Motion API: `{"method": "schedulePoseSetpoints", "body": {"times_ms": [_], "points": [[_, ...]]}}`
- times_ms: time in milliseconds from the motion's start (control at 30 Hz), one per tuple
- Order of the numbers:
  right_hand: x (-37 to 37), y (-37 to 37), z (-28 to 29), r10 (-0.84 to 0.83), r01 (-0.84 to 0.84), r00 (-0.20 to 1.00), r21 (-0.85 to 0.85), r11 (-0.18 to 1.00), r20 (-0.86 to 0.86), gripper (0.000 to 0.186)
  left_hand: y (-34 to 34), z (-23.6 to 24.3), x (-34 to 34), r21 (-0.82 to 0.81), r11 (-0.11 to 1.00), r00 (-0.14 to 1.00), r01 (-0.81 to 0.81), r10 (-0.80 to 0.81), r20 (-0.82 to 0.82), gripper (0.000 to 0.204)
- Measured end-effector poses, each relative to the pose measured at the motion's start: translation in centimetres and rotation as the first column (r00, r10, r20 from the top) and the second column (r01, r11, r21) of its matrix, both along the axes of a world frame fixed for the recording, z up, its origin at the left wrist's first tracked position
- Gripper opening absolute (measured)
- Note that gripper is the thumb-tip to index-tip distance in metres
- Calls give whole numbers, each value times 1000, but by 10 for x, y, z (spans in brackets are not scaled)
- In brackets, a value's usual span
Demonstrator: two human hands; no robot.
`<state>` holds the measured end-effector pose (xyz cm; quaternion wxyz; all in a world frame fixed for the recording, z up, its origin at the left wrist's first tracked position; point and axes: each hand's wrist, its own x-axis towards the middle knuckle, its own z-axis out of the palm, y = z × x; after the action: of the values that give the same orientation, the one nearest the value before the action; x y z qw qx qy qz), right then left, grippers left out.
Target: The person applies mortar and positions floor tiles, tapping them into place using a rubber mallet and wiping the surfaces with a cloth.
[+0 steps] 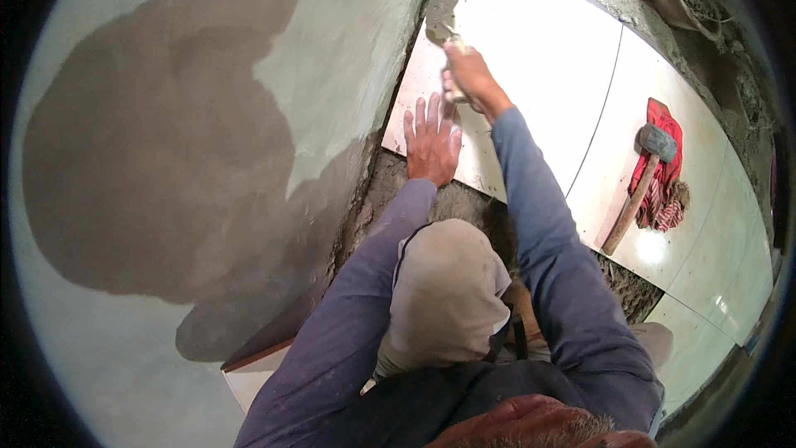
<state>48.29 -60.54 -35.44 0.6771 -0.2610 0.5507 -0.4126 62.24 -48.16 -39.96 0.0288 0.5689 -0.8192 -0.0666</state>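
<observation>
My left hand [433, 145] lies flat on a white floor tile [531, 41], fingers spread, close to the tile's near edge. Just beyond it, my right hand [473, 79] is closed round the handle of a trowel [443, 10]. The trowel's grey, mortar-smeared blade points away from me, over the tile's far left corner beside the wall. Whether the blade touches the tile I cannot tell. Small dark specks dot the tile around my left hand.
A mallet [657, 143] with a wooden handle rests on a red cloth [663, 199] on the tiles at right. A plastered wall [332, 50] rises at left. Rough mortar [383, 187] shows along the near tile edge. A mortar-caked basin [676, 0] stands at the far right.
</observation>
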Motion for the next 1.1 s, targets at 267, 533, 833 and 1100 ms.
{"method": "schedulePoseSetpoints", "body": {"times_ms": [267, 533, 833, 1100], "points": [[-17, -28, 12, -212, 173, 957, -195, 965, -199, 56, -2, 10, -12, -37, 999, 999, 13, -14, -40, 57], [5, 0, 54, -355, 333, 932, -216, 918, -70, 36, -3, 12, -8, 7, 1000, 999, 6, -6, 42, 62], [6, 14, 39, -296, 289, 955, -155, 945, -23, 44, 10, 2, 0, -28, 1000, 1000, 0, 0, -7, 64], [-33, -20, 71, -102, 66, 973, -173, 983, -208, 40, 4, 11, 1, -76, 997, 997, -11, 4, -81, 59]]}}
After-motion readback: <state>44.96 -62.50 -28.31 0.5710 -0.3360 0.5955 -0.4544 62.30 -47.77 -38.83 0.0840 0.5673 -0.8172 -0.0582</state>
